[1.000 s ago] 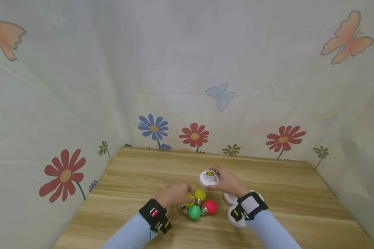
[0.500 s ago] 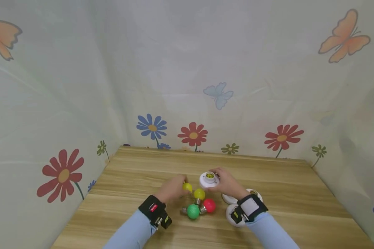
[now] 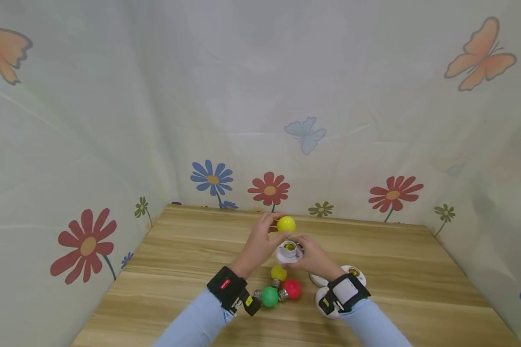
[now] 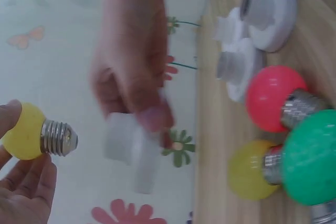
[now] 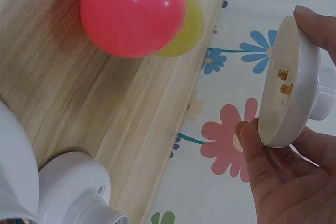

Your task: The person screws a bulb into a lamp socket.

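Between thumb and fingers my left hand (image 3: 264,240) pinches a yellow light bulb (image 3: 286,224) by its globe. In the left wrist view the metal screw base of that yellow bulb (image 4: 31,131) points toward the held socket, with a gap between them. My right hand (image 3: 313,256) grips a round white lamp socket (image 3: 289,250) by the rim, its opening facing up, just below the bulb. Two brass terminals show on the underside of this socket (image 5: 287,85) in the right wrist view.
Below the hands a second yellow bulb (image 3: 279,273), a green bulb (image 3: 269,297) and a red bulb (image 3: 292,289) lie together on the wooden table (image 3: 165,289). More white sockets (image 4: 273,17) sit near the right wrist. A flower-printed curtain (image 3: 226,120) stands behind.
My left hand has picked the yellow bulb out of the group, lifted it and carried it up and right above the socket. The right hand stays nearly in place with the socket.
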`<state>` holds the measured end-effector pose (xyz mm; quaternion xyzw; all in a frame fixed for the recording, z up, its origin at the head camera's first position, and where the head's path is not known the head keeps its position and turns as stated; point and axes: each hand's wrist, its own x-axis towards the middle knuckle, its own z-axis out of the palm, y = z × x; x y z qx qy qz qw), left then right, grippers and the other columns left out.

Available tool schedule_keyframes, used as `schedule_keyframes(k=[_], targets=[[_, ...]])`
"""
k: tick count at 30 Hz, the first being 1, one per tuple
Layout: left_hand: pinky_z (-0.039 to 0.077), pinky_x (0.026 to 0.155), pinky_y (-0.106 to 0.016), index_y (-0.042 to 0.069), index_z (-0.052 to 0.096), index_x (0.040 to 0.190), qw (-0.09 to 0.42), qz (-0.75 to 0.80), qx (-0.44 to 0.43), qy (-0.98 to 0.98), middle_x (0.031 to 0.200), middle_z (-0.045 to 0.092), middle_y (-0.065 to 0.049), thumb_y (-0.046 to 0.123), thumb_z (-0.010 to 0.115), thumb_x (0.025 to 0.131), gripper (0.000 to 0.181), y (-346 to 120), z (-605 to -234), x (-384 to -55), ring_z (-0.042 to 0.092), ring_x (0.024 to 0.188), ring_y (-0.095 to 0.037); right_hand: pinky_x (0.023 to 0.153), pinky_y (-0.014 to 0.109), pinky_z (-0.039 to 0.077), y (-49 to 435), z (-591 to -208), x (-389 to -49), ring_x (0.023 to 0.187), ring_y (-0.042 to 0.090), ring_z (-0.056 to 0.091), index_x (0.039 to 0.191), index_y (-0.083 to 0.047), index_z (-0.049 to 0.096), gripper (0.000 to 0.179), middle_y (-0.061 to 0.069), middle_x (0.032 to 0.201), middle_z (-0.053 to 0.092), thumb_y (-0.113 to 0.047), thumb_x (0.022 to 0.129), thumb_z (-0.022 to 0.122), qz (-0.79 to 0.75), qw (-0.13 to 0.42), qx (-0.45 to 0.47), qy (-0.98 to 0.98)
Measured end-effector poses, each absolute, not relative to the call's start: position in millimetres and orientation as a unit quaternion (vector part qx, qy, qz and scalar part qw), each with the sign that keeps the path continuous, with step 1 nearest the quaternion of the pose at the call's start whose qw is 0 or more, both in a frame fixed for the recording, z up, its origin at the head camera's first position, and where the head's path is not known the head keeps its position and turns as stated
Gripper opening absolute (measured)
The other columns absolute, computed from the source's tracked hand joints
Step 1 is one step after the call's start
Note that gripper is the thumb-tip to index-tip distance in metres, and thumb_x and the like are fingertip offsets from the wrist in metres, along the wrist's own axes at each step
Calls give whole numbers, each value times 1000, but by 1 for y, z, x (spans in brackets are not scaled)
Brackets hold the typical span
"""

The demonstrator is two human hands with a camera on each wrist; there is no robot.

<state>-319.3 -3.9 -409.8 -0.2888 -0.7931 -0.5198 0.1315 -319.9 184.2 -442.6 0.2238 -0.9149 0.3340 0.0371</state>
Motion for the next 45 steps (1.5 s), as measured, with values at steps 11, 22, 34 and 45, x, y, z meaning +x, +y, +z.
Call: schedule_keyframes(k=[11,22,34,45], targets=[[48,99,-31,5,49,136,75,-486,-292,-820,126,54,-5,25,65,93,51,-1,-440,-318,55,113,-18,91,43,50,184,-449,-321,98,20,56,124,-8,58,65,6,109,60,-33,71,85,340,36,244,-907],[48,101,-37,10,44,143,56,-466,-284,-836,132,53,-6,30,67,92,59,-2,-435,-321,55,119,-21,89,43,52,181,-446,-318,94,20,56,122,-5,58,64,9,109,60,-31,71,85,356,30,224,-907],[52,84,-21,12,53,124,106,-431,-238,-864,113,54,-2,41,75,82,55,5,-420,-321,56,96,-14,89,40,52,178,-442,-319,94,19,56,121,-9,57,61,4,108,60,-33,73,85,379,3,223,-898],[52,82,-20,14,60,116,94,-422,-257,-864,109,56,0,37,74,85,41,4,-416,-324,56,94,-12,96,45,49,181,-444,-320,101,21,55,125,-10,56,65,5,113,59,-34,72,85,381,8,217,-899]])
